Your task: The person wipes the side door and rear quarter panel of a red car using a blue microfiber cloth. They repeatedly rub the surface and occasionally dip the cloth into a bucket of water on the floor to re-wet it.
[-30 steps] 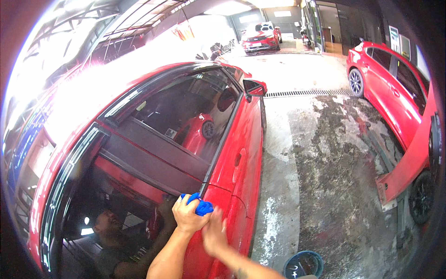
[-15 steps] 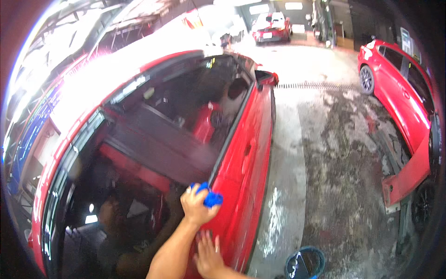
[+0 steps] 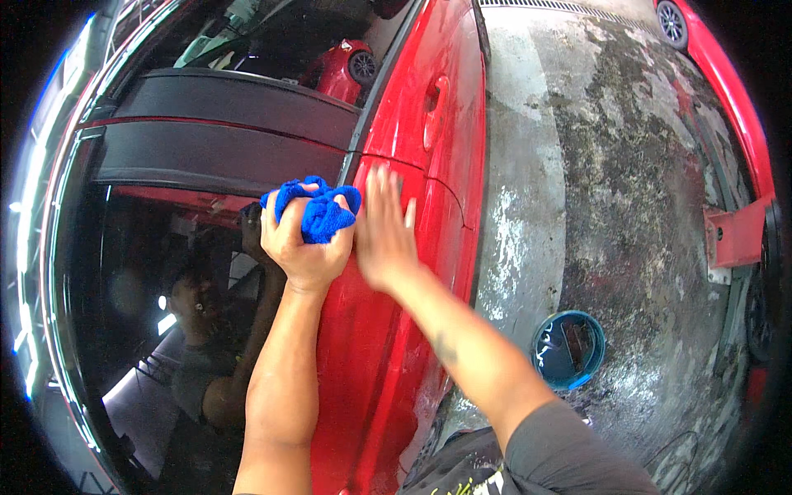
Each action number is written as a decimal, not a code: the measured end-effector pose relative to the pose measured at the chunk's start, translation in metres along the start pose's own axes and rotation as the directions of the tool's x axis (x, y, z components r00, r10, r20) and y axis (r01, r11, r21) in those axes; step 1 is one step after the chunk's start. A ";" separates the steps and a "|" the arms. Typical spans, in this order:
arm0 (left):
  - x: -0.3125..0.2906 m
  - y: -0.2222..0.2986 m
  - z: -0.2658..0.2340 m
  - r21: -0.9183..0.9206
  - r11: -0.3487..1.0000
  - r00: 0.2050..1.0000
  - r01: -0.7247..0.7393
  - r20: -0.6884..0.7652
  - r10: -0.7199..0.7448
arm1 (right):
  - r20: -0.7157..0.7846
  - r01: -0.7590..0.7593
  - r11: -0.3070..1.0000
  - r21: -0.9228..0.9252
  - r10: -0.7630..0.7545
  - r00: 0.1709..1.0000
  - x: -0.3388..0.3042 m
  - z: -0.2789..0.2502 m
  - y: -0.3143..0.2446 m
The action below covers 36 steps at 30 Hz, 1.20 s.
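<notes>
A bunched blue microfibre cloth [image 3: 326,216] is gripped in my left hand [image 3: 304,257], with the fingers wrapped round it. That hand is at the lower edge of the dark side window [image 3: 157,272], beside the black door pillar trim [image 3: 223,153]. My right hand [image 3: 385,235], slightly blurred, lies flat with fingers stretched out against the red car door [image 3: 355,396], just right of the cloth. Nothing shows in it. Farther along the red side is a door handle [image 3: 436,111], and a curved door seam runs just beyond my fingertips.
A round blue bucket [image 3: 569,349] with dark liquid stands on the stained concrete floor [image 3: 627,206] to my right. Another red car [image 3: 734,107] is at the far right, near a red metal lift arm [image 3: 737,235]. A floor drain grate [image 3: 569,10] crosses the far end.
The view has tilted down and closer to the car's side. My right hand has moved forward along the red panel, up beside the left hand, which still holds the cloth.
</notes>
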<state>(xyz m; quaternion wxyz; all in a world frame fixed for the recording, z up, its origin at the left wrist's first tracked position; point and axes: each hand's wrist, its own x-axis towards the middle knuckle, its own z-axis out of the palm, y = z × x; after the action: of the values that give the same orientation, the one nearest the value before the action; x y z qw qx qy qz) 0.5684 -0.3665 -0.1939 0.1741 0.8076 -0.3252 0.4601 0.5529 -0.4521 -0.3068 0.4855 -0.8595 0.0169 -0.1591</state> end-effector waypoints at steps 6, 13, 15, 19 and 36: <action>-0.004 -0.010 -0.016 0.001 0.999 0.998 0.055 -0.015 -0.055 | 0.386 0.079 0.983 0.168 -0.139 0.912 -0.120 -0.008 -0.055; -0.002 -0.003 -0.001 -0.026 0.998 0.996 0.058 -0.064 -0.060 | 0.032 0.016 0.998 0.058 -0.018 0.999 0.005 -0.002 -0.008; -0.013 -0.012 -0.010 0.003 0.997 0.997 0.072 -0.030 -0.072 | 0.198 0.068 0.995 0.074 -0.081 0.977 -0.078 0.004 -0.037; -0.009 -0.009 -0.007 -0.036 0.997 0.997 0.074 -0.001 -0.074 | 0.164 0.023 0.998 0.051 -0.032 0.986 -0.034 -0.005 -0.022; -0.009 -0.007 -0.005 -0.044 0.992 0.989 0.117 0.092 -0.113 | 0.210 0.189 0.967 0.171 -0.223 0.952 -0.132 -0.002 -0.039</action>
<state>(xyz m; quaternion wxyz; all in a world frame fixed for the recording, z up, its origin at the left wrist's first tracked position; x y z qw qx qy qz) 0.5666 -0.3554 -0.1992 0.2053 0.8403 -0.2967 0.4046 0.4220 -0.4090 -0.3074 0.5279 -0.8303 -0.1406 -0.1103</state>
